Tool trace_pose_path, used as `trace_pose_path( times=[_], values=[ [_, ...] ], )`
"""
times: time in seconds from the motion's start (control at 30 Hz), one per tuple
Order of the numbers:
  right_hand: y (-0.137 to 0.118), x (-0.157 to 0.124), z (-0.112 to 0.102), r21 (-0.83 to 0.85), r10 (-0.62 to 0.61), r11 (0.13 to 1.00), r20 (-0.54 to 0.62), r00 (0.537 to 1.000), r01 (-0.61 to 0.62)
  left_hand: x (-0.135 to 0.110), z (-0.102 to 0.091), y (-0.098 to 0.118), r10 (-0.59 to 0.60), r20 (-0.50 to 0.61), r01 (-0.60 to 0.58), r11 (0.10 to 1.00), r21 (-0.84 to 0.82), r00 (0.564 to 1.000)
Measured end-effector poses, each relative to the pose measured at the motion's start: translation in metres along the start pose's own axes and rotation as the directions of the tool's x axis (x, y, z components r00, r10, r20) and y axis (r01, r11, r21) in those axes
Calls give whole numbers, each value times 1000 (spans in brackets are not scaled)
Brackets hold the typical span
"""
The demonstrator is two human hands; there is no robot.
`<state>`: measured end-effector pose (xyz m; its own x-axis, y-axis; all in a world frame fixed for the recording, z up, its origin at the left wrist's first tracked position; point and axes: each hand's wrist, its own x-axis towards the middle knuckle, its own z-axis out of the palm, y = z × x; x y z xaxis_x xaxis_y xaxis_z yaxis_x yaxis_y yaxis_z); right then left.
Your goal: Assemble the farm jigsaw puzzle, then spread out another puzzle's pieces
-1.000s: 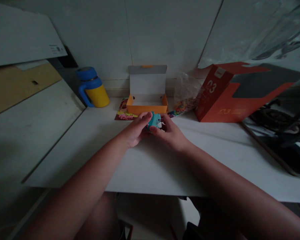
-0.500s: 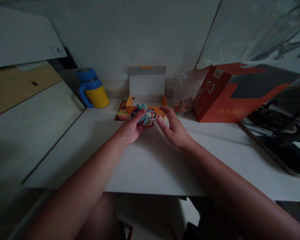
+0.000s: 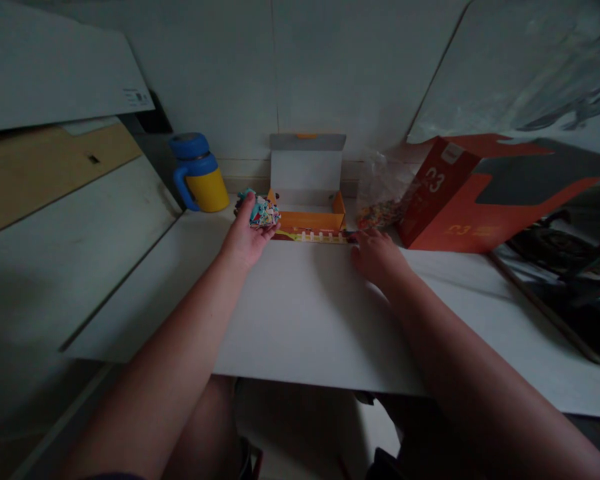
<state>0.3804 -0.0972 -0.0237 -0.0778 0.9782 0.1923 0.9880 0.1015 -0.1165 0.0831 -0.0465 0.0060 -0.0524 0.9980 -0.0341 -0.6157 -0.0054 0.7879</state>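
Note:
My left hand [image 3: 247,237] is closed around a clump of small jigsaw puzzle pieces [image 3: 264,212], teal, white and dark, with the thumb pressed on top. It is raised left of an open orange box [image 3: 307,220] whose lid stands up at the back. In front of and partly under the box lies a flat, colourful printed card [image 3: 325,237]. My right hand [image 3: 380,257] rests low over the table at the card's right end, fingers bent down. Whatever is under its fingertips is hidden. Just behind it stands a clear plastic bag [image 3: 380,200] with many small coloured pieces inside.
A blue and yellow jug [image 3: 200,175] stands at the back left. To the right is a large orange-red box [image 3: 460,200], with a black stove-like appliance [image 3: 570,267] beyond it. Boards [image 3: 55,160] rise along the left side of the white table [image 3: 310,320].
My left hand has moved left with the puzzle pieces, away from the front of the box. My right hand has left the pieces and gone right and down to the card's end.

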Motion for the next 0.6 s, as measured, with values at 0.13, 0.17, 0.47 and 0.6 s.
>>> trace_pose_path(
  times=[0.13,0.17,0.47,0.6],
  values=[
    [4,1,-4,17,7,1000,-27,1000,-7,-2,1,-4,-11,21,11,1000,26,1000],
    [5,2,-6,22,-3,1000,-31,1000,4,-2,2,-4,-9,19,9,1000,30,1000],
    [-8,-6,-20,52,-28,998,55,998,25,0,0,-8,-8,39,5,997,82,999],
    [-16,-11,-21,2,62,998,92,994,-62,-1,1,-9,-25,42,21,996,90,999]
  ],
)
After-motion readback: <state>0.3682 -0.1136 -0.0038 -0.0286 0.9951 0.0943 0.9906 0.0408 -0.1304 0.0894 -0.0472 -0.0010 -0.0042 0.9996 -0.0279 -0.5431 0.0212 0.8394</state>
